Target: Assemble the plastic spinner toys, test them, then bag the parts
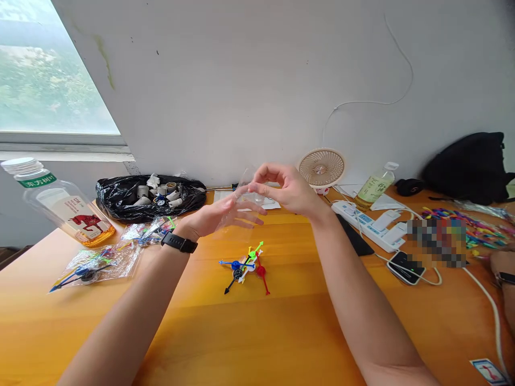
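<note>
A clear plastic bag (246,205) is held up between my two hands above the table. My left hand (215,215), with a black watch (179,242) at the wrist, holds the bag's left side; its fingers extend behind the film and show through it. My right hand (293,191) pinches the bag's upper edge between thumb and fingers. Below them on the wood lies a small heap of plastic arrow-shaped spinner pointers: a green one (253,254), a red one (261,272), a blue one (235,265), a black one (237,274), plus white and yellow pieces partly covered.
Left are filled clear bags (94,268), a large tea bottle (66,201) and a black bag of grey cylinders (120,201). Right are a fan (322,167), another bottle (375,186), a power strip (364,221), cables, and colourful pieces (478,228) near another person's wrist (502,262).
</note>
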Available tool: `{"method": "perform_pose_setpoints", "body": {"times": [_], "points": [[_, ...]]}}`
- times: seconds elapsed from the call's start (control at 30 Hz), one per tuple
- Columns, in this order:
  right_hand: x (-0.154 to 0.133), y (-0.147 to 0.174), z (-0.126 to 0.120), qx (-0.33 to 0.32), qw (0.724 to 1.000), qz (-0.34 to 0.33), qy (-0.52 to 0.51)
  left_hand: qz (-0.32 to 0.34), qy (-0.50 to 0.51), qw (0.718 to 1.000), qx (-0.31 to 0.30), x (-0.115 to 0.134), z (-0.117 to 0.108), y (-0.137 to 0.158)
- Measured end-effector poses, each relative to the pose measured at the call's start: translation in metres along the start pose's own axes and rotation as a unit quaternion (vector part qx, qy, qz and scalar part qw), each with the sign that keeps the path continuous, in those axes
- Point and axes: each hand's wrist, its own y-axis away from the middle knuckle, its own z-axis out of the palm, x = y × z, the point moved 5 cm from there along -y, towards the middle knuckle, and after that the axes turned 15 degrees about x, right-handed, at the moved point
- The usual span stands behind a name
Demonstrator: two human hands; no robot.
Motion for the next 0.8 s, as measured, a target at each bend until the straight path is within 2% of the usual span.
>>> {"method": "perform_pose_setpoints", "body": {"times": [0.13, 0.3, 0.43, 0.57, 0.67, 0.8], "points": [[-0.008, 0.003, -0.004, -0.034, 0.999, -0.015, 0.035, -0.013, -0.002, 1.000, 0.018, -0.002, -0.003, 0.002], [-0.008, 0.010, -0.002, -0.142, 0.987, 0.004, 0.076, -0.035, -0.013, 0.999, 0.014, 0.000, -0.016, 0.006], [-0.008, 0.014, 0.007, -0.216, 0.975, -0.006, 0.049, -0.038, -0.077, 0.996, 0.005, 0.000, -0.014, 0.007], [-0.005, 0.017, 0.010, -0.250, 0.968, -0.002, 0.024, -0.031, -0.120, 0.992, 0.004, 0.003, -0.010, 0.007], [-0.002, 0.020, 0.006, -0.276, 0.961, 0.007, 0.026, -0.030, -0.129, 0.991, 0.007, 0.004, -0.015, 0.010], [-0.002, 0.023, 0.002, -0.309, 0.951, 0.020, 0.011, -0.049, -0.160, 0.985, -0.033, 0.004, -0.025, 0.018]]}}
